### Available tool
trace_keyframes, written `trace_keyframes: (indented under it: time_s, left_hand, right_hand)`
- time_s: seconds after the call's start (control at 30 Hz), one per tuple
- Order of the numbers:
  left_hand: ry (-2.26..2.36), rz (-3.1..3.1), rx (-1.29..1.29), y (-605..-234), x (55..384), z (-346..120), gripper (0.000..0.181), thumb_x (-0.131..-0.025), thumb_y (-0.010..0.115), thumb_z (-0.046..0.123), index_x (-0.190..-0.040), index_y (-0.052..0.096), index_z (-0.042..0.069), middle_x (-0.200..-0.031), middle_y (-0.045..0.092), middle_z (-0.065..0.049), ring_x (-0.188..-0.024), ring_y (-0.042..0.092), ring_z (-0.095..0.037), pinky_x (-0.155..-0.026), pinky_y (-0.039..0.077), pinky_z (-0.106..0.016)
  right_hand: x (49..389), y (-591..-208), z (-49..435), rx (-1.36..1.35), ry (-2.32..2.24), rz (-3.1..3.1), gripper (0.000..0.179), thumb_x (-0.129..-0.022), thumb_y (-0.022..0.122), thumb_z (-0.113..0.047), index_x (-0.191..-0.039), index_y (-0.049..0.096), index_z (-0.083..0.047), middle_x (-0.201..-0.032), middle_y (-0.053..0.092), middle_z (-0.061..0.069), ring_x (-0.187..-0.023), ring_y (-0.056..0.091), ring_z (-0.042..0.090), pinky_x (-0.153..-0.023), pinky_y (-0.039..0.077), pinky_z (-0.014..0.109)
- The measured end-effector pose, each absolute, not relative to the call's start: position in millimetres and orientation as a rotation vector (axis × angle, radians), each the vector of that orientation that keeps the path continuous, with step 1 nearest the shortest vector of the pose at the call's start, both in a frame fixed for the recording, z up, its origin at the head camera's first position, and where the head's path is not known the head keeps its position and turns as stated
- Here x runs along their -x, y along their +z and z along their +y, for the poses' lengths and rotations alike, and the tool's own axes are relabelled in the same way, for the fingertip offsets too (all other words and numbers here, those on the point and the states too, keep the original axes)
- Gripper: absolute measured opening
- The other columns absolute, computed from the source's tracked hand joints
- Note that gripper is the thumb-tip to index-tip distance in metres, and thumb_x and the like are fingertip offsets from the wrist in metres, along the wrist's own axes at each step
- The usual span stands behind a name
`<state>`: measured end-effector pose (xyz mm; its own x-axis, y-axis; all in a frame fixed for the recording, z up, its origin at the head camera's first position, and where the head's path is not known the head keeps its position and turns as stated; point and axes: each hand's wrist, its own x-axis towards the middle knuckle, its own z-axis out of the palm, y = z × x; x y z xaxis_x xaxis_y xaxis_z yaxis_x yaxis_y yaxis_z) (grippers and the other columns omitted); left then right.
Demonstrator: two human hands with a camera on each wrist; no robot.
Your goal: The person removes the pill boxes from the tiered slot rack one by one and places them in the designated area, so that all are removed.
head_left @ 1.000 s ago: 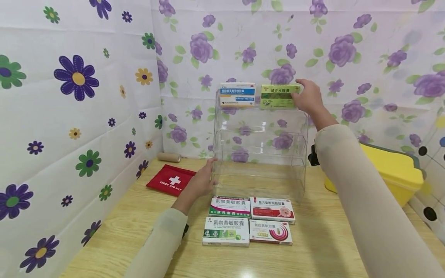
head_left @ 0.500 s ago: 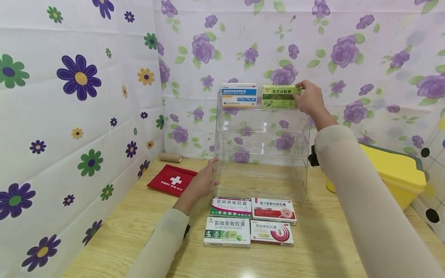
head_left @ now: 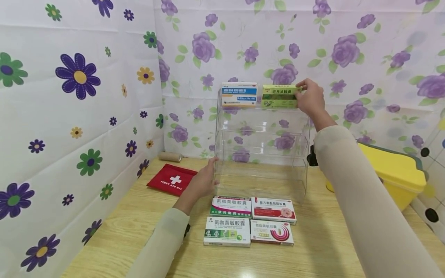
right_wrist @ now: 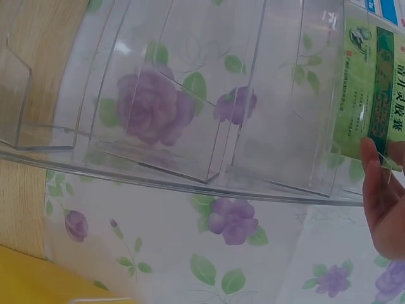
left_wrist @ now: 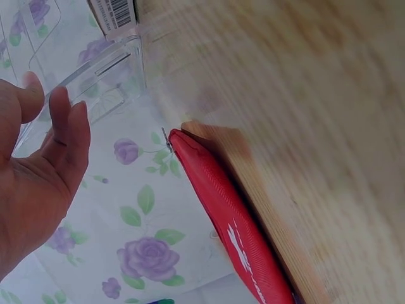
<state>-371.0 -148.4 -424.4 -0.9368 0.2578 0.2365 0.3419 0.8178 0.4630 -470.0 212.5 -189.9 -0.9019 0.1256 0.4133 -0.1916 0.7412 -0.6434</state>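
Green box [head_left: 279, 96]: on top tier of clear stand [head_left: 262, 148].
Right hand [head_left: 311, 97]: pinches box's right end.
Left hand [head_left: 202, 180]: grips stand's left side.

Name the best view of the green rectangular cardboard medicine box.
Head view: the green box shows its printed front upright, only the right end partly covered by the right hand. Right wrist shows it closer, but turned sideways and cut off. Left wrist doesn't show it.
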Motion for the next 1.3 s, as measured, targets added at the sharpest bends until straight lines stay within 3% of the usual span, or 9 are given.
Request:
trace_keyframes:
  time_s: [0.13, 0.23, 0.33, 0.5, 0.6, 0.77, 0.93, 1.3]
  left_hand:
    - [-0.756, -2.844, 0.478, -423, 371, -147, 0.087, -0.089, 0.074, 0.008, -0.151, 0.015, 0.026, -0.133, 0.058, -0.019, -0.117, 0.06, -0.034, -0.085, 0.055, -0.046]
    - [-0.762, -2.854, 0.484, -423, 370, -146, 0.086, -0.09, 0.073, 0.009, -0.151, 0.015, 0.025, -0.135, 0.057, -0.019, -0.118, 0.059, -0.033, -0.087, 0.055, -0.046]
    - [-0.777, -2.855, 0.48, -423, 370, -145, 0.085, -0.09, 0.073, 0.009, -0.151, 0.016, 0.025, -0.135, 0.056, -0.019, -0.118, 0.059, -0.033, -0.088, 0.054, -0.047]
    - [-0.762, -2.83, 0.492, -421, 370, -144, 0.085, -0.089, 0.073, 0.009, -0.15, 0.016, 0.025, -0.133, 0.058, -0.019, -0.117, 0.06, -0.033, -0.086, 0.055, -0.047]
    - [-0.748, -2.813, 0.503, -420, 369, -144, 0.086, -0.089, 0.074, 0.008, -0.15, 0.017, 0.025, -0.132, 0.059, -0.019, -0.117, 0.06, -0.033, -0.086, 0.055, -0.047]
    - [-0.729, -2.811, 0.503, -420, 369, -145, 0.087, -0.089, 0.073, 0.008, -0.15, 0.015, 0.026, -0.132, 0.058, -0.019, -0.117, 0.06, -0.033, -0.088, 0.054, -0.046]
    - [-0.739, -2.813, 0.491, -420, 368, -146, 0.087, -0.089, 0.073, 0.007, -0.15, 0.014, 0.027, -0.133, 0.058, -0.02, -0.116, 0.06, -0.033, -0.087, 0.054, -0.047]
    - [-0.776, -2.827, 0.462, -424, 366, -147, 0.086, -0.09, 0.072, 0.007, -0.151, 0.015, 0.025, -0.135, 0.056, -0.022, -0.121, 0.058, -0.036, -0.092, 0.052, -0.049]
  right_hand:
    - [470, -191, 213, -0.035, 1.036, -2.468, 0.037, -0.102, 0.056, -0.026, -0.137, 0.054, -0.015, -0.147, 0.048, 0.008, -0.088, 0.068, 0.022, -0.08, 0.048, 0.035]
    - [469, -192, 213, -0.029, 1.041, -2.437, 0.036, -0.101, 0.056, -0.027, -0.136, 0.056, -0.017, -0.147, 0.05, 0.006, -0.117, 0.055, 0.029, -0.09, 0.045, 0.039]
    - [469, -193, 215, -0.03, 1.02, -2.393, 0.035, -0.102, 0.055, -0.027, -0.135, 0.057, -0.018, -0.146, 0.051, 0.003, -0.131, 0.043, 0.03, -0.095, 0.04, 0.041]
    - [469, -191, 219, -0.007, 0.998, -2.315, 0.033, -0.102, 0.055, -0.028, -0.134, 0.059, -0.02, -0.143, 0.054, 0.0, -0.111, 0.05, 0.025, -0.074, 0.041, 0.035]
    - [469, -189, 221, -0.006, 1.007, -2.287, 0.033, -0.102, 0.056, -0.03, -0.133, 0.061, -0.022, -0.142, 0.055, -0.002, -0.103, 0.053, 0.023, -0.069, 0.04, 0.03]
    - [468, -186, 224, -0.014, 1.025, -2.215, 0.032, -0.1, 0.059, -0.031, -0.131, 0.063, -0.022, -0.138, 0.058, -0.005, -0.109, 0.057, 0.02, -0.086, 0.045, 0.03]
    - [467, -184, 226, -0.032, 1.003, -2.141, 0.033, -0.1, 0.059, -0.029, -0.131, 0.062, -0.019, -0.139, 0.058, -0.003, -0.128, 0.048, 0.018, -0.106, 0.037, 0.034]
    - [464, -182, 228, -0.154, 1.141, -1.972, 0.027, -0.097, 0.065, -0.019, -0.123, 0.066, -0.011, -0.131, 0.061, 0.003, -0.12, 0.059, 0.02, -0.105, 0.039, 0.026]
